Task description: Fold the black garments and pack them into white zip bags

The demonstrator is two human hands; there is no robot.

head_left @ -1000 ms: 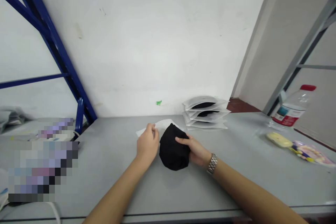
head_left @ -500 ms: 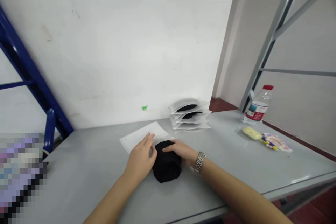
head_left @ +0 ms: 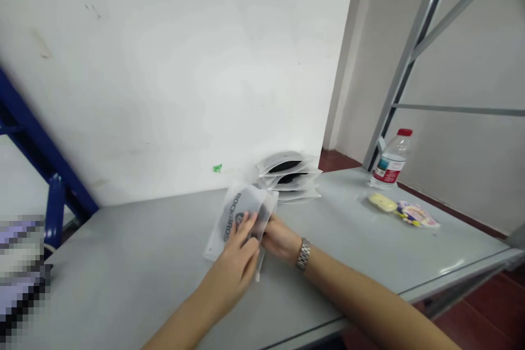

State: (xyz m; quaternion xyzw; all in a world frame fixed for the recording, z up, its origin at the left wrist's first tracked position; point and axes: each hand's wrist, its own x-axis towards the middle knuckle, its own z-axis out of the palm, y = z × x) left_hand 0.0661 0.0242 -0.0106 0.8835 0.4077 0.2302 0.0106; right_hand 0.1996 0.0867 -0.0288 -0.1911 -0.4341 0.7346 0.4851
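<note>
A frosted plastic bag (head_left: 223, 229) with dark lettering is tilted over the grey table, its mouth facing right. My left hand (head_left: 241, 251) rests on the front of the bag near its mouth, fingers bent against the plastic. At the bag's mouth is my right hand (head_left: 276, 235), with a metal watch on the wrist; its fingertips are partly hidden behind or inside the plastic. A dark shape shows through the bag beside my fingers. The black cloth item is otherwise hidden.
Filled frosted bags (head_left: 289, 178) are stacked by the white wall. To the right, a water bottle (head_left: 389, 161) with a red cap, a yellow case (head_left: 383, 202) and a colourful trinket (head_left: 416, 214) lie or stand on the grey table (head_left: 135, 268).
The bag, flat on the table before, is now raised with its lettering showing. The black item has gone from open view to the bag's mouth area. The camera view has shifted slightly.
</note>
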